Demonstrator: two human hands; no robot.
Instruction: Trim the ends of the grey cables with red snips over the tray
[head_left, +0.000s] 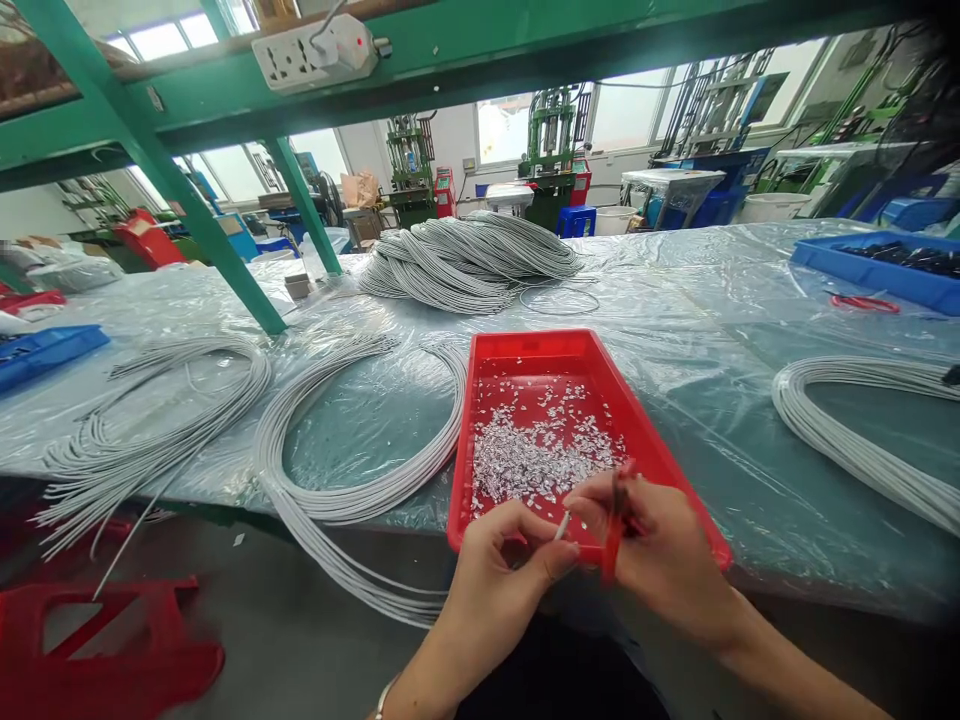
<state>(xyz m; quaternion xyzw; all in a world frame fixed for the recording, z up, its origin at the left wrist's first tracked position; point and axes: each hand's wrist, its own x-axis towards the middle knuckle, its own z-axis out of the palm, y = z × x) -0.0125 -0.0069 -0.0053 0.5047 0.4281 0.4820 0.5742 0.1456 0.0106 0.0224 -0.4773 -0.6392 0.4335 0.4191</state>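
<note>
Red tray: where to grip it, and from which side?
The red tray is probably best gripped by its raised long-side rims, from left and right together: it's open and shallow, loose scraps inside, so a level hold should limit spilling. Near rim is partly blocked by the left hand and right hand; the cable coil crowds the left rim.

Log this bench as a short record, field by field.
Left hand: the left hand pinches a slim white piece
Right hand: the right hand holds a red-handled tool, type unclear
Container: red tray, its near edge around the hands
Contents: small silvery scraps, densest toward the near half
Left of tray: two coiled grey bundles
Beyond tray: large cable heap
Far right: another coil, blue bin behind it
</note>
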